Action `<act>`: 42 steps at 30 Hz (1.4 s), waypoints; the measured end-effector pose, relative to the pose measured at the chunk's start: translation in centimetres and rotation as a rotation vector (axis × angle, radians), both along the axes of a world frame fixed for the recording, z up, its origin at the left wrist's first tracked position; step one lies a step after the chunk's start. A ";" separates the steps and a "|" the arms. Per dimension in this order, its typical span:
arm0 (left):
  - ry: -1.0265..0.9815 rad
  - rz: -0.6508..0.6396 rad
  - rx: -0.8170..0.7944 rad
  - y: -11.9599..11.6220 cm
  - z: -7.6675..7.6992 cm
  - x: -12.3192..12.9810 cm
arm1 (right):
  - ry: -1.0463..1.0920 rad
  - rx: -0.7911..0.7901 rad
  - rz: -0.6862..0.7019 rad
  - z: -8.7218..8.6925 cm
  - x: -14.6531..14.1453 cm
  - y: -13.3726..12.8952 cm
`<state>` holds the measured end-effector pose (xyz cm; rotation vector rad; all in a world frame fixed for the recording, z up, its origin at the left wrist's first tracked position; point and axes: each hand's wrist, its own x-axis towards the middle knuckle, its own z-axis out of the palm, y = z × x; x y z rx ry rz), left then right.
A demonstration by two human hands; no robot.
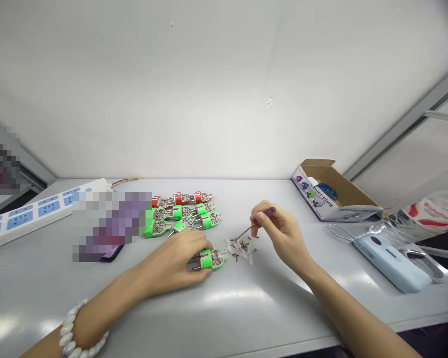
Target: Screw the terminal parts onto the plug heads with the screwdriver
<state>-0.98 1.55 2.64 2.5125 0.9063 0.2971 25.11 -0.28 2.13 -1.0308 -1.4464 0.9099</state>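
My left hand is closed around a green plug that lies on the table, its open inner side facing up and its pins toward my palm. In my right hand is a screwdriver with a dark purple handle, gripped between thumb and fingers. Its thin shaft slants down to the left, with the tip at a small pile of screws and white plastic strips. Beyond my left hand, several green plugs and red plugs lie in rows, their insides showing.
A white power strip with blue sockets lies at the left, near a purple phone, partly blurred out. At the right are an open cardboard box, a light blue device with a cord, and a clear plastic bag.
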 end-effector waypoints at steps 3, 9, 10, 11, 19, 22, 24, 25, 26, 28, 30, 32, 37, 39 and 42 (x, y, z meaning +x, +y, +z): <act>-0.006 -0.027 -0.050 -0.3 -0.5 0.3 | 0.002 -0.008 -0.018 0.1 0.2 0.1; -0.054 -0.067 -0.059 -0.5 -0.9 0.8 | 0.000 -0.024 -0.007 -0.2 0.1 0.2; -0.064 -0.075 -0.042 -0.6 -0.9 0.8 | 0.004 -0.020 -0.008 -0.3 0.1 0.2; -0.075 -0.083 -0.023 -0.6 -0.9 0.9 | 0.009 -0.016 -0.009 -0.3 0.1 0.3; -0.048 -0.119 0.094 0.1 -0.1 2.8 | 0.033 0.023 -0.001 0.0 0.2 0.3; -0.038 -0.159 0.111 0.9 0.0 3.9 | 0.019 0.041 -0.026 0.2 0.3 0.3; -0.033 -0.171 0.113 1.5 -0.1 4.6 | 0.011 0.053 -0.065 0.4 0.6 0.4; -0.030 -0.173 0.110 1.7 -0.1 4.8 | 0.007 0.060 -0.088 0.4 0.7 0.4; -0.029 -0.176 0.107 1.9 -0.1 5.0 | 0.004 0.066 -0.111 0.5 0.9 0.5; -0.028 -0.179 0.101 2.2 0.1 5.2 | 0.002 0.075 -0.148 0.7 1.2 0.5; -0.027 -0.177 0.095 2.3 0.6 4.9 | 0.011 0.079 -0.164 0.9 1.3 0.5; -0.016 -0.165 0.077 2.0 1.2 4.2 | 0.028 0.080 -0.152 1.1 1.3 0.3; 0.022 -0.100 -0.063 0.5 1.5 1.5 | 0.061 0.052 -0.013 1.2 0.4 -0.5; 0.005 -0.085 -0.114 0.0 1.0 0.8 | 0.062 0.020 0.068 1.0 -0.2 -0.8; -0.042 -0.050 -0.157 -0.4 0.0 0.5 | 0.046 -0.033 0.158 0.3 -0.9 -1.0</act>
